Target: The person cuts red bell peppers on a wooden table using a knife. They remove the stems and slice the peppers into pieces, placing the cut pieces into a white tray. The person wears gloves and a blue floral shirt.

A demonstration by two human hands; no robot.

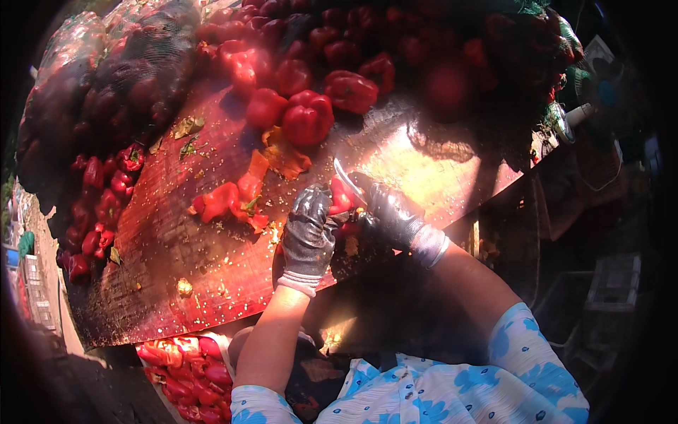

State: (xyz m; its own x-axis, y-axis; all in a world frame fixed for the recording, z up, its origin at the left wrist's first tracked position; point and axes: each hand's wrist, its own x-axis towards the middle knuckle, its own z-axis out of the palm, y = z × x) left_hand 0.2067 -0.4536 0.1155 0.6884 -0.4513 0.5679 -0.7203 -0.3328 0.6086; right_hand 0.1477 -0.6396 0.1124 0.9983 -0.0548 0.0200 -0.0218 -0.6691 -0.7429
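Observation:
Between my two gloved hands, near the front edge of the wooden table point(162, 283), is a red bell pepper piece point(342, 196). My left hand point(311, 230) is closed around its left side, in a dark coated glove with a pale cuff. In my right hand point(394, 214), gloved alike, is a small knife with a curved blade point(346, 174); the blade lies against the pepper and its handle is hidden in the fist. Cut red pepper scraps point(227, 201) and an orange-brown scrap point(286, 155) lie on the table just beyond my left hand.
Whole red peppers point(308, 118) are heaped along the far side. Full mesh sacks point(141, 78) stand at the far left, with more peppers point(99, 205) beside them. Below the front edge, a crate point(187, 378) holds cut red peppers. Seeds and bits dot the tabletop.

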